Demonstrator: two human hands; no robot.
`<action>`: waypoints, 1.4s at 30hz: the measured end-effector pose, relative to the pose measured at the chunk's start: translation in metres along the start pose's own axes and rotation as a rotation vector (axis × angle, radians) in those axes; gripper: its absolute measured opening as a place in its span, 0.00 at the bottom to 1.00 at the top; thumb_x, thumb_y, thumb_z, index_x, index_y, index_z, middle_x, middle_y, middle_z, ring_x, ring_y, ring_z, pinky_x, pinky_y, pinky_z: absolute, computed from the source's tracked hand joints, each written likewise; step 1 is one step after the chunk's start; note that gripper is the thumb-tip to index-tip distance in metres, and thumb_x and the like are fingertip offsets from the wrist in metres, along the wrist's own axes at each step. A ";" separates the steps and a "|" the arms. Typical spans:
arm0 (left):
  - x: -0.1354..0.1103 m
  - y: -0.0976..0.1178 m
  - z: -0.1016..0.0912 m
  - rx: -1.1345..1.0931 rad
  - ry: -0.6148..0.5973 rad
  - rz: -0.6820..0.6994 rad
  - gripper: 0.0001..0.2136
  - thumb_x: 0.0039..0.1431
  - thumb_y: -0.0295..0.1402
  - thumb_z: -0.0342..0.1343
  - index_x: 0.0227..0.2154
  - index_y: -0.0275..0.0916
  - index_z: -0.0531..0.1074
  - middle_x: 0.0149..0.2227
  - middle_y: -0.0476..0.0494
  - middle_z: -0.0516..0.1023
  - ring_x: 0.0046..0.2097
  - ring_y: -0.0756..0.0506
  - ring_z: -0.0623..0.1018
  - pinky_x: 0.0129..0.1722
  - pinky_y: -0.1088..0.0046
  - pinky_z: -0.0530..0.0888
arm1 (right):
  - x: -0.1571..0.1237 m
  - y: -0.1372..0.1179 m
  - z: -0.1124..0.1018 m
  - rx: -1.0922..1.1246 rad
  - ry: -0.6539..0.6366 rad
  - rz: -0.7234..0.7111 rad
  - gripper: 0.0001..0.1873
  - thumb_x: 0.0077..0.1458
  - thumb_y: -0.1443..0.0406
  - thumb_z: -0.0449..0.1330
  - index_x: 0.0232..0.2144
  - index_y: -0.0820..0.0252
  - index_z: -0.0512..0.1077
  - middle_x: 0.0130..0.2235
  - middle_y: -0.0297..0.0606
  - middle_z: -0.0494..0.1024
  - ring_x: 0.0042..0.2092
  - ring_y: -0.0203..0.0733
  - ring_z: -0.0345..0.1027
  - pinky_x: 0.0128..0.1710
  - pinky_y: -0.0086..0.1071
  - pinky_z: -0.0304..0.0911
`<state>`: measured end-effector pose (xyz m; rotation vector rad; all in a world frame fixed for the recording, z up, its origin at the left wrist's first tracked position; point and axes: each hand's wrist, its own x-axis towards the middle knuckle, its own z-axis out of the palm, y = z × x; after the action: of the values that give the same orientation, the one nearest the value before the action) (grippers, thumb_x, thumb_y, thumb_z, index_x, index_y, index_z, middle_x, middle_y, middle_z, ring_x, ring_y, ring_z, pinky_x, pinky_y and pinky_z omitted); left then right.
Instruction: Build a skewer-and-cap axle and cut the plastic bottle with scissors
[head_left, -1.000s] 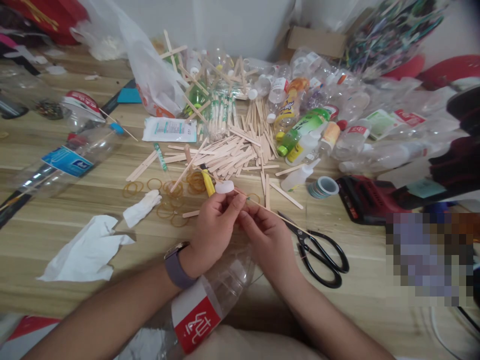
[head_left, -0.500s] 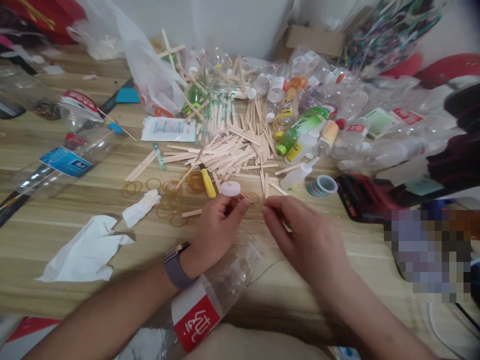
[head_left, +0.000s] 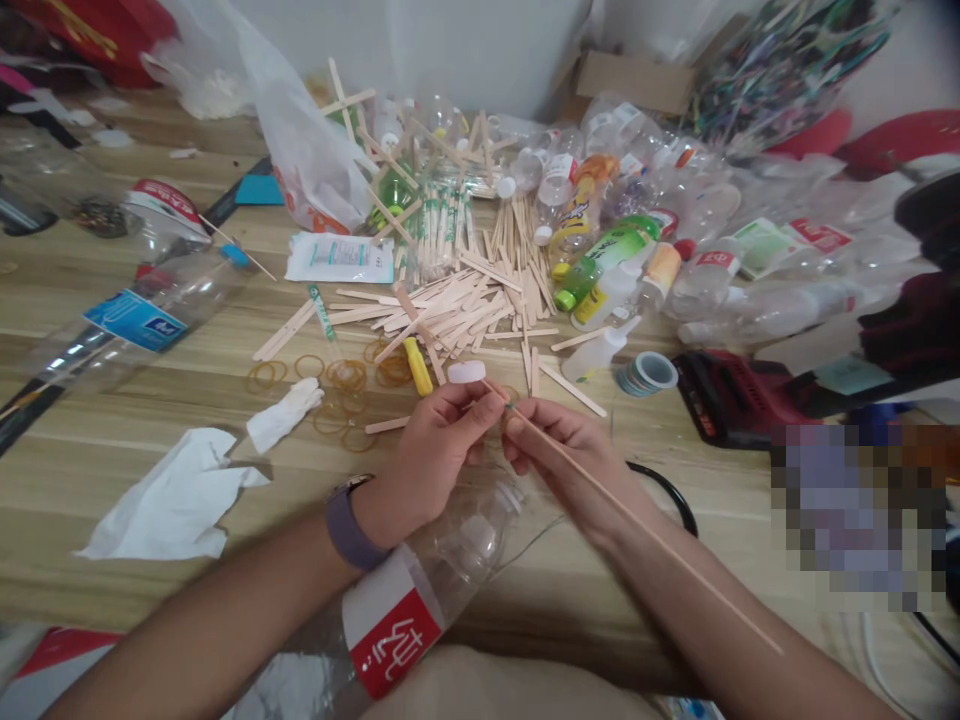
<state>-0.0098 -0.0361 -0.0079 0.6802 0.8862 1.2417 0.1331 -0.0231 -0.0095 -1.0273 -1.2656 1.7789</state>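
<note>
"Wood-grained surface (head_left: 187, 395), pale wall (head_left: 480, 55) behind. What's crowding it?"

"Heaped slats (head_left: 465, 310) in the middle, a row of plastic bottles (head_left: 637, 180) at the far right, a white bag (head_left: 300, 150) at the far left."

"And the hands?"

"Both near the centre, fingertips close together. Left hand (head_left: 439, 450) pinches the upper end of a thin stick (head_left: 652, 540) between thumb and fingers, with a white cap (head_left: 466, 372) just above those fingers."

"Is the cap joined to the stick?"

"I can't tell; the fingers cover that spot."

"What's the right grip doing?"

"Right hand (head_left: 559, 445) has thumb and forefinger pressed on the same stick, beside a small green bit (head_left: 510, 406). From there the stick slants down across the right forearm."

"Anything under the arms?"

"One bottle (head_left: 397, 640) with a red-and-white label, tilted, its neck pointing up between the wrists. A purple band (head_left: 351, 530) circles the left wrist."

"What lies nearest?"

"A yellow handle (head_left: 418, 367) beyond the left hand, rubber bands (head_left: 341, 378) beside it, then a tissue (head_left: 172, 500) farther left. Past the right forearm, part of a black loop (head_left: 671, 490) shows, with a tape roll (head_left: 646, 373) beyond."
</note>
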 end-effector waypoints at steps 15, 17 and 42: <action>0.001 -0.005 -0.004 0.172 0.166 0.179 0.08 0.56 0.36 0.61 0.26 0.38 0.71 0.22 0.53 0.74 0.23 0.53 0.72 0.23 0.78 0.69 | 0.002 -0.001 0.030 0.334 0.199 0.208 0.18 0.37 0.57 0.75 0.23 0.62 0.74 0.22 0.29 0.69 0.25 0.30 0.58 0.26 0.23 0.54; 0.000 -0.003 -0.005 0.301 0.219 0.236 0.07 0.57 0.35 0.59 0.27 0.38 0.72 0.24 0.52 0.75 0.25 0.53 0.73 0.25 0.77 0.70 | 0.003 -0.002 0.032 0.321 0.215 0.218 0.18 0.37 0.56 0.74 0.23 0.62 0.73 0.22 0.29 0.69 0.25 0.29 0.57 0.26 0.24 0.54; -0.004 -0.003 -0.012 0.678 0.258 0.362 0.08 0.62 0.38 0.55 0.35 0.38 0.74 0.34 0.45 0.78 0.36 0.46 0.76 0.39 0.70 0.71 | -0.008 -0.016 0.022 -0.882 0.349 -0.392 0.09 0.59 0.61 0.56 0.29 0.59 0.72 0.21 0.33 0.72 0.22 0.35 0.64 0.22 0.28 0.54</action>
<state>-0.0188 -0.0406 -0.0154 1.2800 1.4730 1.3664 0.1185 -0.0348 0.0119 -1.3448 -1.8945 0.6728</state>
